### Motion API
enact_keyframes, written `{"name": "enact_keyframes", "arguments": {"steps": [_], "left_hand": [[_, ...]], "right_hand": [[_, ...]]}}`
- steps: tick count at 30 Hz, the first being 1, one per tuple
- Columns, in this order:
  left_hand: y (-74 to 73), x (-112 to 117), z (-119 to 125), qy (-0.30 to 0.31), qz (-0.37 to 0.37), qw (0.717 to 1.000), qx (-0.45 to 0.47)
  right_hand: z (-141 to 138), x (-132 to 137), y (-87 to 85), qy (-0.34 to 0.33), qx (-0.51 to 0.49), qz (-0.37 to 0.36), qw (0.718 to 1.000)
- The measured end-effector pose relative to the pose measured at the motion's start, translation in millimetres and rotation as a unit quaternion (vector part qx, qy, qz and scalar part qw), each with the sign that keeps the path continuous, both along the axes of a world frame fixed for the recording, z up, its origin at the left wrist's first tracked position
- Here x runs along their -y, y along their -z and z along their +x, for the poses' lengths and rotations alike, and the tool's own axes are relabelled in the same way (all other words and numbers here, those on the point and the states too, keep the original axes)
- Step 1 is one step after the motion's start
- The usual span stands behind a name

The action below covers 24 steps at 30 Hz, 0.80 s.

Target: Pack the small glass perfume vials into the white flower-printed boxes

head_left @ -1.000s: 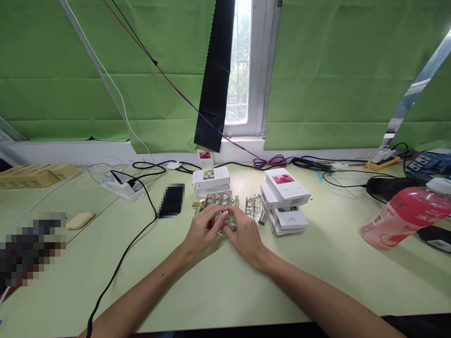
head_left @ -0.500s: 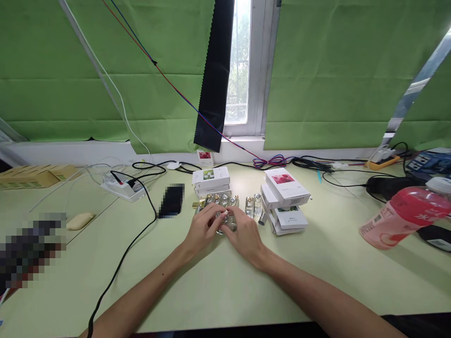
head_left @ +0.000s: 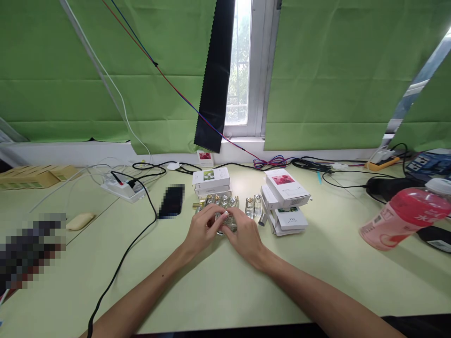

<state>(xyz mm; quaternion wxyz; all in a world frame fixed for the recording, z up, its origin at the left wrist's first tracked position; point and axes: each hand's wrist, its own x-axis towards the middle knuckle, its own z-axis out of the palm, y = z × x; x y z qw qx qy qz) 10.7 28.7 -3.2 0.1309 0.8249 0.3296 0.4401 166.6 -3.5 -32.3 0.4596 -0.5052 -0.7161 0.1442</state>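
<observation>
My left hand [head_left: 202, 230] and my right hand [head_left: 244, 234] meet at the middle of the pale green table [head_left: 218, 286], fingers curled around a small clear glass bottle [head_left: 227, 221] held between them. Just behind stands a row of several small glass bottles [head_left: 220, 201] with metal caps. Two more small bottles [head_left: 253, 205] stand to the right of my hands, beside a stack of white boxes [head_left: 285, 202] with a red picture on top. Another stack of white boxes [head_left: 210, 180] lies behind the bottle row.
A black phone [head_left: 171, 201] lies left of my hands, with a white power strip [head_left: 121, 187] and black cables further left. A pink bottle [head_left: 401, 217] lies on its side at the right. Brown cartons [head_left: 33, 174] sit far left. Green cloth covers the wall.
</observation>
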Motion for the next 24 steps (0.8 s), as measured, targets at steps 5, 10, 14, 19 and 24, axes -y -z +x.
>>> {"name": "enact_keyframes", "arguments": {"steps": [5, 10, 14, 19, 24], "left_hand": [[0.0, 0.1, 0.4, -0.006, -0.004, 1.000, 0.007], [-1.2, 1.3, 1.3, -0.020, -0.005, 1.000, 0.008], [-1.8, 3.0, 2.6, -0.026, -0.006, 1.000, 0.012], [-1.0, 3.5, 3.4, -0.033, -0.003, 0.999, 0.014], [0.9, 3.4, 3.4, -0.041, 0.005, 0.999, 0.008]], "right_hand": [[-0.2, -0.3, 0.6, 0.000, 0.003, 0.001, 1.000], [-0.1, 0.2, 0.0, -0.001, 0.004, -0.002, 1.000], [0.0, 0.6, -1.2, -0.002, 0.006, -0.006, 1.000], [0.2, -0.3, 0.1, -0.003, 0.008, -0.005, 1.000], [0.3, -0.2, 1.2, 0.000, 0.009, -0.003, 1.000]]}}
